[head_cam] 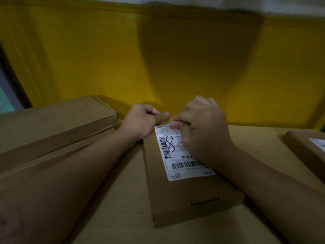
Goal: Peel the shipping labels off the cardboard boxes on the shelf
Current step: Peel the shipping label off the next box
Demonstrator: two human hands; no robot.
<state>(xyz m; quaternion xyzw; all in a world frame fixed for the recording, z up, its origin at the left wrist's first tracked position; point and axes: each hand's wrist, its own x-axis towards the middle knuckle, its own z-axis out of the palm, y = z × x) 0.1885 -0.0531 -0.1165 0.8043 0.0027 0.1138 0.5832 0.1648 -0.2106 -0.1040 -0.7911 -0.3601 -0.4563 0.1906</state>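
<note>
A flat brown cardboard box [184, 196] lies lengthwise in front of me on a wider cardboard surface. A white shipping label [177, 155] with barcodes and a handwritten 8 is stuck on its top. My left hand [142, 120] grips the box's far left corner, thumb lying along the far edge. My right hand [202, 127] rests over the label with fingers curled, its fingertips pinching the label's far edge. The label's right part is hidden under that hand.
Two flat cardboard boxes [58, 124] are stacked at the left. Another box [299, 145] with a white label [318, 144] sits at the right edge. A yellow wall [158, 59] rises right behind the boxes. The large cardboard sheet [123, 199] spreads under everything.
</note>
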